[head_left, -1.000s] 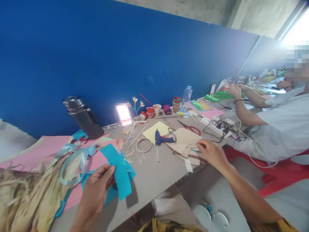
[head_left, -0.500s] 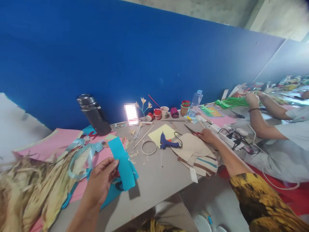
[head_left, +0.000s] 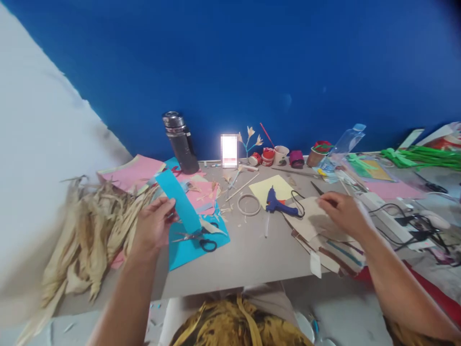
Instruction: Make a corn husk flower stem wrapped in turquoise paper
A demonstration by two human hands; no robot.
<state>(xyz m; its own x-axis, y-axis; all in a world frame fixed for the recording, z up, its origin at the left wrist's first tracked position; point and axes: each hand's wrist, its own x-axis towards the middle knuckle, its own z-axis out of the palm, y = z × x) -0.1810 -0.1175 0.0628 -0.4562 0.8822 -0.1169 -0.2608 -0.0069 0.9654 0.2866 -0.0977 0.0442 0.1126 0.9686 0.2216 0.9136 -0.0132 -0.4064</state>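
My left hand (head_left: 156, 218) pinches a bright blue strip of paper (head_left: 180, 199) by its left edge and holds it up over the table. Under the strip, black-handled scissors (head_left: 207, 244) lie on a larger blue sheet (head_left: 187, 257) beside a pale husk piece. My right hand (head_left: 340, 209) is closed around the handle end of a second pair of scissors (head_left: 317, 188), above a beige cloth bag (head_left: 306, 218). Only a dark blade shows past the fingers; the handles are covered. Left of that hand rests a blue glue gun (head_left: 279, 204) on yellow paper (head_left: 257, 187).
Dried corn husks (head_left: 90, 240) heap at the left, near a dark thermos (head_left: 180, 144). A tape ring (head_left: 248, 205) lies mid-table. Along the wall stand a husk flower (head_left: 248, 144), a paper cup (head_left: 281, 156) and a tilted plastic bottle (head_left: 347, 144). A power strip (head_left: 387, 216) with cables is at right.
The view has swung left and down, so the co-worker's arms are out of sight. My left hand still holds the blue strip; the black-handled scissors below it show more fully.
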